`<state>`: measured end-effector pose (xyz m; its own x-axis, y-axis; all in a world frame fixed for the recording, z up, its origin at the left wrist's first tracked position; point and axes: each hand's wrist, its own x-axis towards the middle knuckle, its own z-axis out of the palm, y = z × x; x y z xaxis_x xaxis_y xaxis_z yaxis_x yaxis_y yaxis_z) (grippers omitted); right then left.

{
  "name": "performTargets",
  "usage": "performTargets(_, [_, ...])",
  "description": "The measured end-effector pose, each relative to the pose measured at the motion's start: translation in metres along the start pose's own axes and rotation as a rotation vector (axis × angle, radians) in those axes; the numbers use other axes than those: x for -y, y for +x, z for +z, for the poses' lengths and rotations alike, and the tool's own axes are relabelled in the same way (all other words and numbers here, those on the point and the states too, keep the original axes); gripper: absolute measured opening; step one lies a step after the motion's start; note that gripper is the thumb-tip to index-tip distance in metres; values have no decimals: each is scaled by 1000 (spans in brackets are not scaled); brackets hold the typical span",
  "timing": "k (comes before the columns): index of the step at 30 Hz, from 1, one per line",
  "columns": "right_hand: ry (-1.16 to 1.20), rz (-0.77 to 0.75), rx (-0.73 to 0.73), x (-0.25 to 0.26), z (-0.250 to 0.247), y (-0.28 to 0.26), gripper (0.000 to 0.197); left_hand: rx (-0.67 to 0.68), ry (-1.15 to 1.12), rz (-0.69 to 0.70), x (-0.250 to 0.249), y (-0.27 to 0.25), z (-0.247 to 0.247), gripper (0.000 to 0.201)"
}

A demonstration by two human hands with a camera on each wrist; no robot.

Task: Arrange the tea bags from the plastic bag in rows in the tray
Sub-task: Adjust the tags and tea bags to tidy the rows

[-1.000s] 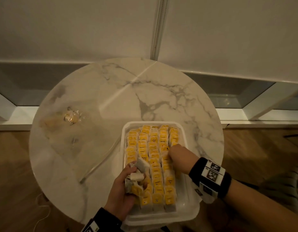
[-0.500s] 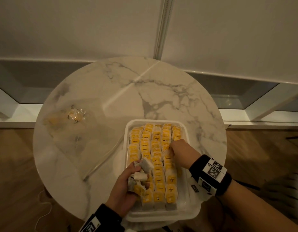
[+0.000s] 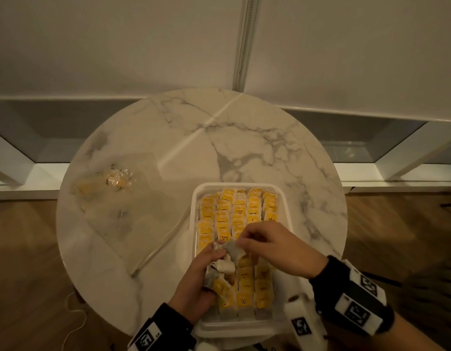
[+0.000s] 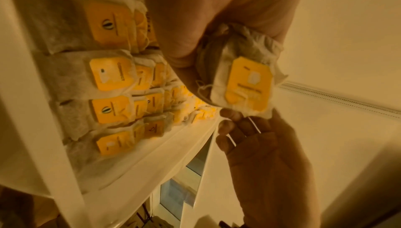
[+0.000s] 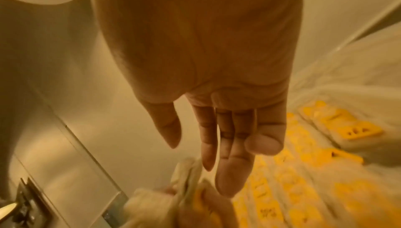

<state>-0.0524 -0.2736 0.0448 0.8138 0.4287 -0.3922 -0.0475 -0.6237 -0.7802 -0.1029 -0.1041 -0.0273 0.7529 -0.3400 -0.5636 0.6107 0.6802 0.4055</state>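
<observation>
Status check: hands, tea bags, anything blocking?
Left hand grips loose tea bags. Right hand open, reaching for them. Tray nearly full. Nothing blocking.

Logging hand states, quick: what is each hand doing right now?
Left hand: grips a bunch of tea bags.
Right hand: open, fingers straight, reaching toward that bunch.

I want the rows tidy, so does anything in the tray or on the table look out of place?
The tea bags in the tray lie in neat rows. The odd ones are the crumpled tea bags bunched in the left hand, and one tea bag inside the plastic bag on the table.
</observation>
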Motion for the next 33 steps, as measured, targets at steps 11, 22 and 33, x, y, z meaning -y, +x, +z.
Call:
performTargets(11, [480,-49,-317,-15,-6,-23,8,-93,-18,-71,-1,5,17,14])
performTargets(22, [519,-129,-556,-15,-2,-46,10,-55,115,-195,-1,8,33,33])
performTargets(33, [1136,224,-352,-27,-10,-46,17,-52,110,-130,-5,4,34,26])
